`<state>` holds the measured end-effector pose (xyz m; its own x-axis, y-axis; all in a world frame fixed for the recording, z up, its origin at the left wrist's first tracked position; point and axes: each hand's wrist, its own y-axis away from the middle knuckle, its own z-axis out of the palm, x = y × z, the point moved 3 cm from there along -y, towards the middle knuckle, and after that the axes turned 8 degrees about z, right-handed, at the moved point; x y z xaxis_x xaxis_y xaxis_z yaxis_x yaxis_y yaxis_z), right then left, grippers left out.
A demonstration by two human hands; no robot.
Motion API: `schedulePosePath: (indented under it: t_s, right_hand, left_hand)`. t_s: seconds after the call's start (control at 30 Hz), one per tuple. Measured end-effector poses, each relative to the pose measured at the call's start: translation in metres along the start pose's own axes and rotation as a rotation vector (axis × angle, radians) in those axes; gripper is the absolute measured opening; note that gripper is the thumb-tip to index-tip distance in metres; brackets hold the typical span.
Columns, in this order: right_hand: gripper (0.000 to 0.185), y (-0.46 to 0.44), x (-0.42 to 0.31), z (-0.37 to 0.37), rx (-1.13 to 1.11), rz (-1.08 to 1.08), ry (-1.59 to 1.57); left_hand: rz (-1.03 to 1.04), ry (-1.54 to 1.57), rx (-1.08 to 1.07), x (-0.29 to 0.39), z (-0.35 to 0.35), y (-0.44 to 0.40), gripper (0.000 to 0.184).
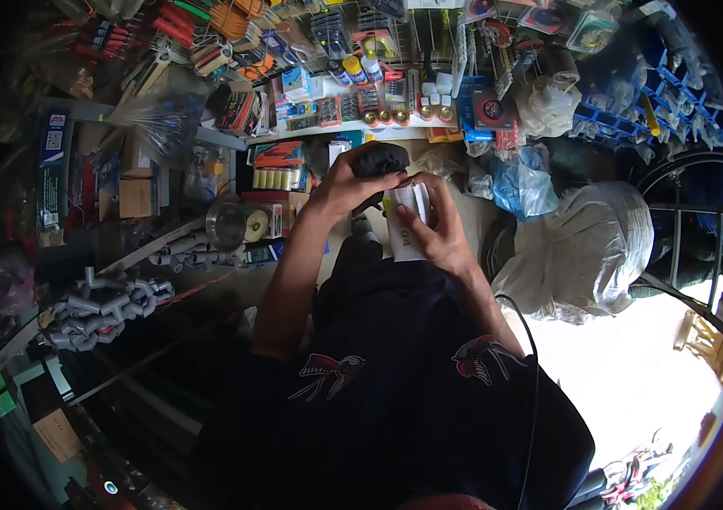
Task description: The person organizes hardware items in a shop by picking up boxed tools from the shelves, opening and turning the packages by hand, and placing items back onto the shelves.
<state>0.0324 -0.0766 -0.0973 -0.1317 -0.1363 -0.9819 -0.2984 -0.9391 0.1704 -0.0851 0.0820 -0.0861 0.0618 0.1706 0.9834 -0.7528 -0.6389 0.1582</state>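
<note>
My left hand (343, 185) is closed around a black object (381, 160), whose kind I cannot make out. Close beside it, my right hand (444, 231) grips a white box (406, 241) with dark printed digits on its side. The thumb lies across the box, and its upper end is near the black object. The fingertips of both hands almost meet there, so part of each thing is hidden.
Ahead is a shelf (353, 134) with small boxes, bottles and batteries. Grey pipe fittings (98, 310) are heaped at the left. A large white sack (586, 255) stands at the right near a wheel (684, 174). Blue bins (633, 106) fill the far right.
</note>
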Motion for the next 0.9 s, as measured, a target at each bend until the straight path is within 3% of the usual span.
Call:
schedulePosePath:
  t_s: [0.1,0.4,0.47,0.63,0.7,0.77,0.9]
  right_hand:
    - [0.055,0.004,-0.002,0.001,-0.036,-0.012,0.007]
    - [0.063,0.017,-0.032,0.003,-0.061,0.064,-0.149]
    - [0.063,0.019,-0.035,0.001,-0.071,0.056,-0.133]
    - [0.065,0.024,-0.037,-0.002,-0.110,0.056,-0.147]
    - [0.067,0.024,-0.036,-0.005,-0.086,0.151,-0.136]
    - [0.068,0.022,-0.031,-0.005,-0.088,0.147,-0.172]
    - [0.066,0.025,-0.032,-0.003,-0.111,0.149,-0.250]
  left_hand:
    - [-0.078,0.091,-0.111,0.007,-0.003,-0.001,0.037]
    - [0.080,0.025,-0.244,0.028,0.002,0.002,0.042]
    - [0.202,-0.120,-0.302,0.030,-0.001,0.002,0.043]
    - [0.138,-0.193,-0.434,0.050,0.002,0.000,0.038]
    - [0.131,-0.197,-0.489,0.051,0.002,0.001,0.037]
    - [0.329,-0.362,-0.522,0.055,0.001,0.000,0.037]
    - [0.369,-0.467,-0.533,0.060,-0.001,0.005,0.039]
